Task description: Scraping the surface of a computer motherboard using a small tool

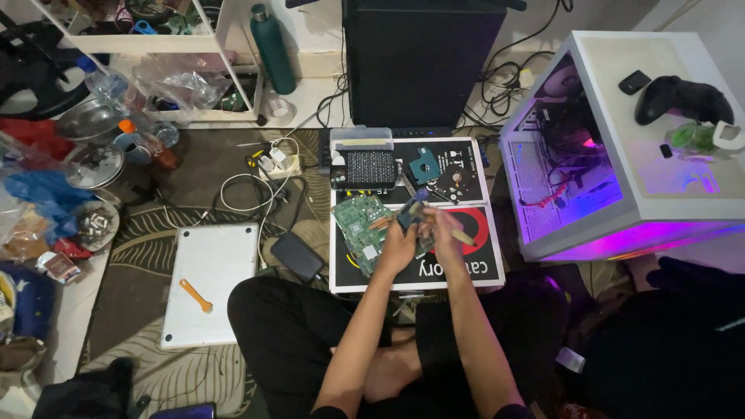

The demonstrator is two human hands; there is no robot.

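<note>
I sit cross-legged on the floor over a black work mat (458, 271). My left hand (397, 250) grips a small dark blue board or drive (411, 216) and tilts it up above the mat. My right hand (447, 231) holds a wooden-handled brush (464, 237) against that part. A green circuit board (362, 229) lies flat on the mat just left of my left hand. Farther back on the mat lie an opened hard drive (450, 181), a teal piece (424, 164) and a black screwdriver bit case (364, 168).
A lit white computer case (621, 194) stands at the right, with a black game controller (683, 99) on top. A closed silver laptop (209, 283) carrying an orange pry tool (196, 296) lies at the left, beside a black external drive (296, 256). Cables, a power strip (281, 163) and clutter lie at the back left.
</note>
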